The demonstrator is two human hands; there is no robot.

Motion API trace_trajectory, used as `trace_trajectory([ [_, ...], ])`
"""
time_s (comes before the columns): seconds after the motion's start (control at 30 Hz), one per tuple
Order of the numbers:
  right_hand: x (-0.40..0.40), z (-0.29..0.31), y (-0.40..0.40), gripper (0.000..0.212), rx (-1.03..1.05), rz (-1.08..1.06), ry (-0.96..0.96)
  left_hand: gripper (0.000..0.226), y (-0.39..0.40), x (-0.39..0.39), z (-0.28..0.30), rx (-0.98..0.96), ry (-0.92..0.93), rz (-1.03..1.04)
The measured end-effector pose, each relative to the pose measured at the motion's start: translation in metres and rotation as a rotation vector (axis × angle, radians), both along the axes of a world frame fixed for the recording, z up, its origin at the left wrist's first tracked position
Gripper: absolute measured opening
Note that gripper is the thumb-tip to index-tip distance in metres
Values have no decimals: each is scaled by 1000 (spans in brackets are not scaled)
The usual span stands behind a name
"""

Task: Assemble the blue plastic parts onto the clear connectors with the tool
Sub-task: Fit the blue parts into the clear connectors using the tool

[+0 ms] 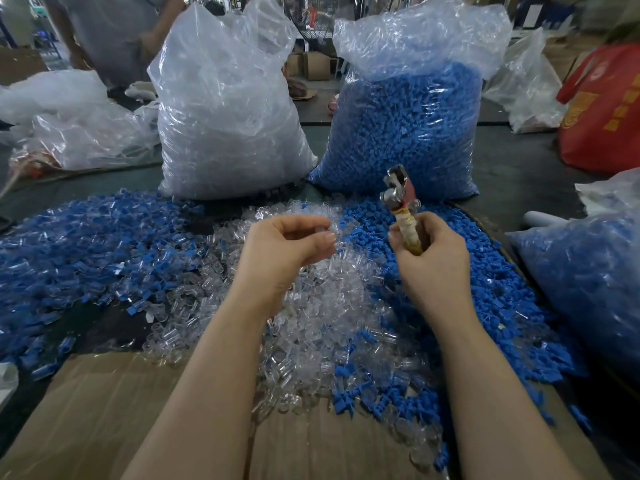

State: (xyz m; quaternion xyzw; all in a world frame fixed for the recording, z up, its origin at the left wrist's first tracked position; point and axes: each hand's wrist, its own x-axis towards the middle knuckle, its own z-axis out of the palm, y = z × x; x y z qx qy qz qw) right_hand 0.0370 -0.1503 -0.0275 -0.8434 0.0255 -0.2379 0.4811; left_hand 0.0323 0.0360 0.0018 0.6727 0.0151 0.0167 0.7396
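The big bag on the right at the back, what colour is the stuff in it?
Blue. The clear bag is packed with small blue plastic parts, seen best in the head view.

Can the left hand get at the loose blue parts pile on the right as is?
Probably not directly. The right hand, holding the tool upright, sits between the left hand and the blue parts pile; the left hand's grip also seems to hold a clear connector.

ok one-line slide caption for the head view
Right hand grips the tool; left hand pinches a clear connector above the mixed pile.
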Motion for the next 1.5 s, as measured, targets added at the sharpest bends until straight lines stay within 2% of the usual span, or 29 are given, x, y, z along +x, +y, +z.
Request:
trace_trajectory([
  [0.17, -7, 8, 11, 6, 193, 181, -28, 17, -7, 0, 3, -238, 12, -63],
  [0.27, -10, 11, 18, 14, 280, 282, -57, 14, -12, 0, 4, -353, 43, -91],
  [0.37, -13, 14, 24, 15, 308, 320, -87, 10, -15, 0, 4, -401, 74, -123],
  [0.63, -12, 14, 28, 13, 305, 262, -159, 11, -15, -2, 3, -443, 119, -149],
  [1.23, -11, 10, 30, 16, 232, 236, -146, 14, -25, -5, 1, -270, 24, -96],
  [1.5, -8, 7, 29, 13, 251, 200, -122, 27, -28, -5, -1, -109, -69, -18],
])
